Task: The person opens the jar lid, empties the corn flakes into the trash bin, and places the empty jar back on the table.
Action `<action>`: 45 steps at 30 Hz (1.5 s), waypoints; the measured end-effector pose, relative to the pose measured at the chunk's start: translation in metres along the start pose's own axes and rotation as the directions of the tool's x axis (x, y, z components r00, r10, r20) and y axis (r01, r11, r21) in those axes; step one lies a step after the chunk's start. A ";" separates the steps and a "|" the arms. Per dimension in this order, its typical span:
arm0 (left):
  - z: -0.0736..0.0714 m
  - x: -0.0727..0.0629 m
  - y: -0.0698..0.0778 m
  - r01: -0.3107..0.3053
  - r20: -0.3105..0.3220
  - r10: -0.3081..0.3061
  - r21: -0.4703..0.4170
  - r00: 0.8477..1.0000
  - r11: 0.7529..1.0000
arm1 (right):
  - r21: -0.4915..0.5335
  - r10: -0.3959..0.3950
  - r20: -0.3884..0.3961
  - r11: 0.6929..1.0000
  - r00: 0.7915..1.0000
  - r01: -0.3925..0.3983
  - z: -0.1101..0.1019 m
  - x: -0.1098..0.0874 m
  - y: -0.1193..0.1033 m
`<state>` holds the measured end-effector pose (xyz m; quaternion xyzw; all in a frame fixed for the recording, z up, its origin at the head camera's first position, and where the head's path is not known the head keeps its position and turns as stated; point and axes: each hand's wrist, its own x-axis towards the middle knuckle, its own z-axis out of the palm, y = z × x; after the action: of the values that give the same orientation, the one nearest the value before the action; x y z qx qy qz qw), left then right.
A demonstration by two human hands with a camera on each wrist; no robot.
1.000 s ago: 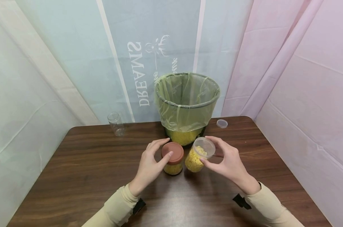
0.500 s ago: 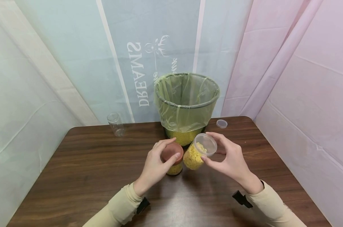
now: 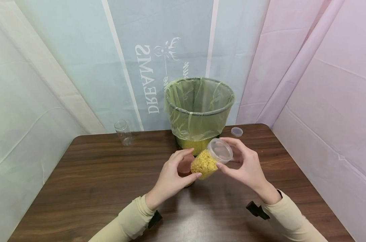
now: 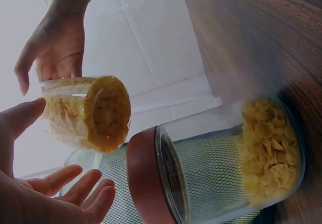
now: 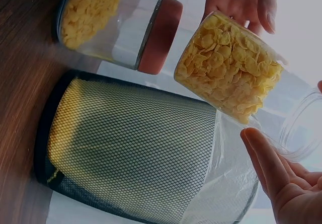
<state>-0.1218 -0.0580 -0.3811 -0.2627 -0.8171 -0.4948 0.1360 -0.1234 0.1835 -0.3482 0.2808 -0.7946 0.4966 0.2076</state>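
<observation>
One jar underside (image 4: 109,114), left wrist only

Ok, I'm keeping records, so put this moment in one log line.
right hand: holds tilted jar of yellow flakes | left hand: open near its base | red-lidded jar: upright on table

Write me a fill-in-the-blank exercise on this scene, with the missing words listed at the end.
1. The clear jar gripped by the right hand is tilted rather than ____.
2. Counting that one and the jar under the reddish-brown lid, ____ jars hold yellow flakes.
3. From the person's side, the empty jar stands to the ____ of the bin.
4. From that same side, the small clear disc lies to the bin's ____.

Missing words: upright; two; left; right.
</observation>
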 end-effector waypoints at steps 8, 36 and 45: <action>0.004 0.002 0.003 0.018 0.043 -0.018 -0.003 0.999 1.000 | 0.084 0.047 0.009 0.995 0.999 -0.047 0.003 0.001 -0.002; 0.007 0.003 0.008 0.085 0.026 -0.086 0.030 0.996 0.996 | 0.208 0.114 0.086 0.969 0.990 -0.130 0.014 0.006 -0.005; 0.007 0.002 0.005 0.086 0.012 -0.087 0.037 0.996 0.996 | -0.004 0.079 0.021 0.997 0.997 -0.079 0.011 0.016 -0.007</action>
<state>-0.1199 -0.0492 -0.3799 -0.2279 -0.8376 -0.4834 0.1134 -0.1317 0.1670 -0.3380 0.2540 -0.8081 0.5001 0.1798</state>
